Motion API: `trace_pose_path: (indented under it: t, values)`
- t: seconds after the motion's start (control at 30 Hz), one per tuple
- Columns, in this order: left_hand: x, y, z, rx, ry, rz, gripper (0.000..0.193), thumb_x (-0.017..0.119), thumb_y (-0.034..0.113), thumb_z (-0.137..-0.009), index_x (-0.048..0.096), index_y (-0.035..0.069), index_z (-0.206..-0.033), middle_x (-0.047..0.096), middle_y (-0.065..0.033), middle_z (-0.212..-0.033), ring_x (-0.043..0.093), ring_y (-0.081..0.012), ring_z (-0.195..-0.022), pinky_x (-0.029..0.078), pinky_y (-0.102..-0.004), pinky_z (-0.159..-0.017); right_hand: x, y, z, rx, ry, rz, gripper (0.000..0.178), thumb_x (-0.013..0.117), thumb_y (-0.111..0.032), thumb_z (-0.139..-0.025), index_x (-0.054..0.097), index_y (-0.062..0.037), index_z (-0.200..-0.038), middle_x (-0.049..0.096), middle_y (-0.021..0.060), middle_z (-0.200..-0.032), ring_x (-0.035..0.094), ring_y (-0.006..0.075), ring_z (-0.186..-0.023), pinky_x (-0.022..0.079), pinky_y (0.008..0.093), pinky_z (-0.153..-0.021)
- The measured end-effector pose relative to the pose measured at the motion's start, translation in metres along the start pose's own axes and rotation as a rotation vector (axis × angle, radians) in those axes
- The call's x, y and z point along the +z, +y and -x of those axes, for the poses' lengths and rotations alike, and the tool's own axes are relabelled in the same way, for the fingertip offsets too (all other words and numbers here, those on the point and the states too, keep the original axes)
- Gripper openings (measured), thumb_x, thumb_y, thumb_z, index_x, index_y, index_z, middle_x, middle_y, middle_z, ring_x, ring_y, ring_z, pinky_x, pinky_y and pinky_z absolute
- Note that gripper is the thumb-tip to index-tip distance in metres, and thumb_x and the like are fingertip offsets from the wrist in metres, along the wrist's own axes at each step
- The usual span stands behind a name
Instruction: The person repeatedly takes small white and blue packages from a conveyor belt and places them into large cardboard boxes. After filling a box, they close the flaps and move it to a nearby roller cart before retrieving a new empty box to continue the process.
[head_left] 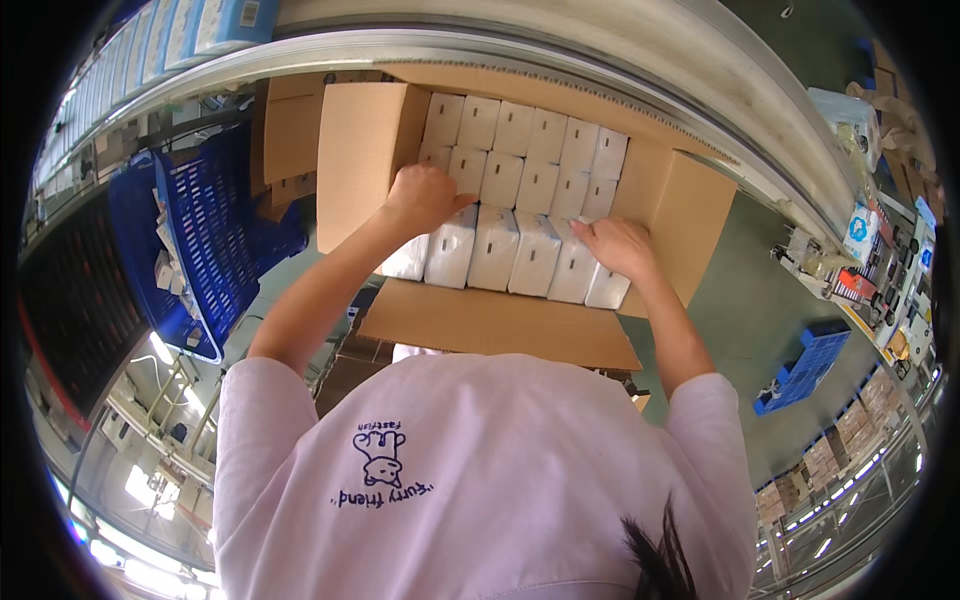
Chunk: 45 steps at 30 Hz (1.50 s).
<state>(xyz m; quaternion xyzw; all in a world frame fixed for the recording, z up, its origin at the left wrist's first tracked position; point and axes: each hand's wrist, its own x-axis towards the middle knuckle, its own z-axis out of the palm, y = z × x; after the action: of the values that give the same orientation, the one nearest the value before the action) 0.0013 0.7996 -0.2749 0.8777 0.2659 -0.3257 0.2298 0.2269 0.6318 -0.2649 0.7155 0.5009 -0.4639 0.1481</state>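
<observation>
Looks out from the wearer's head, as left one of a side-by-side fisheye pair. Faces steeply down and forward: passes close over the pale shirt (520, 450) on the near side, lands on the open carton (490, 318) with left hand (430, 196) and right hand (617, 247), a bit farther off. Reaches wide to blue crate (200, 205) left, blue pallet (812, 366) right, metal rail (450, 47) far side.

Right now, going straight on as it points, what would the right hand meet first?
The right hand would likely meet a white plastic-wrapped block-shaped pack just ahead; depth is unclear.
</observation>
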Motion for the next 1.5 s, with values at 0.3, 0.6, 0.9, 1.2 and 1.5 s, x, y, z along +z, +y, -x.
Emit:
trace_pose_path:
  t: [0.3, 0.6, 0.9, 1.2, 1.5]
  values:
    - [0.029, 0.002, 0.042, 0.135, 0.68, 0.473, 0.042, 0.057, 0.048, -0.081, 0.061, 0.006, -0.081, 0.06, -0.0096, -0.078, 0.06, -0.0288, -0.076, 0.05, -0.0367, -0.065, 0.021, -0.015, 0.021, -0.4, 0.301, 0.022, 0.066, 0.058, -0.05, -0.077, 0.045, -0.0088, -0.127, 0.059, 0.0166, -0.108, 0.055, 0.0326, -0.098, 0.045, 0.0427, -0.08]
    - [-0.166, -0.301, 0.123, -0.706, 1.441, -0.197, 0.041, 0.063, 0.034, -0.08, 0.059, 0.007, -0.109, 0.054, -0.014, -0.113, 0.05, -0.0307, -0.106, 0.039, -0.039, -0.091, -0.173, -0.06, 0.022, -0.807, 1.153, -0.511, 0.035, 0.039, -0.026, -0.092, 0.059, 0.0021, -0.098, 0.062, 0.0121, -0.086, 0.058, 0.0221, -0.072, 0.046, 0.0325, -0.067]
    - [-0.237, -0.32, 0.052, -0.782, 0.784, 0.567, 0.1, 0.055, 0.082, -0.054, 0.062, -0.005, -0.1, 0.066, -0.0176, -0.09, 0.064, -0.028, -0.091, 0.046, -0.0332, -0.084, -0.178, -0.025, -0.049, -0.265, 0.829, -0.581, 0.036, 0.057, -0.021, -0.088, 0.053, -0.0039, -0.119, 0.062, 0.0101, -0.095, 0.058, 0.0153, -0.082, 0.046, 0.027, -0.076]
    - [-0.203, -0.101, -0.025, -0.249, 0.651, 0.703, 0.093, 0.075, 0.064, -0.054, 0.052, -0.007, -0.11, 0.063, -0.0201, -0.097, 0.061, -0.0282, -0.097, 0.047, -0.0344, -0.086, -0.209, -0.01, -0.033, 0.035, 0.898, -0.71, 0.066, 0.069, -0.041, -0.076, 0.041, 0.0023, -0.118, 0.054, 0.0162, -0.114, 0.053, 0.02, -0.103, 0.041, 0.0301, -0.089]
    - [-0.181, -0.036, 0.066, 0.241, 0.991, 1.124, 0.066, 0.085, 0.033, -0.059, 0.053, -0.007, -0.101, 0.066, -0.0144, -0.086, 0.065, -0.0205, -0.083, 0.053, -0.0307, -0.075, -0.156, -0.007, 0.082, -0.289, 1.535, -0.679, 0.096, 0.086, -0.022, -0.056, 0.027, 0.003, -0.128, 0.048, 0.0159, -0.116, 0.048, 0.0216, -0.104, 0.041, 0.035, -0.09]
